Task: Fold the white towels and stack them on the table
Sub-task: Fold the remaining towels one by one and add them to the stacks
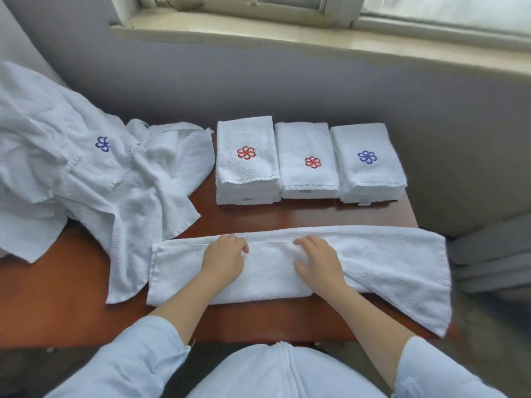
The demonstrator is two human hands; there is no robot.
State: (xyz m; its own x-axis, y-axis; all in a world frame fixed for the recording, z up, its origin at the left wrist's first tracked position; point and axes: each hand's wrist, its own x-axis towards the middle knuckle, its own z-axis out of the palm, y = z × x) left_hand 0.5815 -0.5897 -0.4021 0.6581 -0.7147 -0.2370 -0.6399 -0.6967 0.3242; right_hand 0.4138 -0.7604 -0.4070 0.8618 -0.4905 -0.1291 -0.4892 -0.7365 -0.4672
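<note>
A white towel [382,259], folded lengthwise into a long strip, lies across the front of the brown table [63,308]. Its right end droops over the table's edge. My left hand [224,261] rests flat on the strip left of its middle, fingers slightly bent. My right hand [317,261] presses flat on it just right of the middle. At the back stand three stacks of folded towels: the left stack [247,165] and the middle stack [307,165] bear red flower logos, and the right stack [369,165] bears a blue one.
A heap of unfolded white towels [86,173] covers the table's left side, one showing a blue logo. A grey wall [287,90] and a window sill [316,38] rise behind the table. Folded grey cloth [494,259] lies to the right of the table.
</note>
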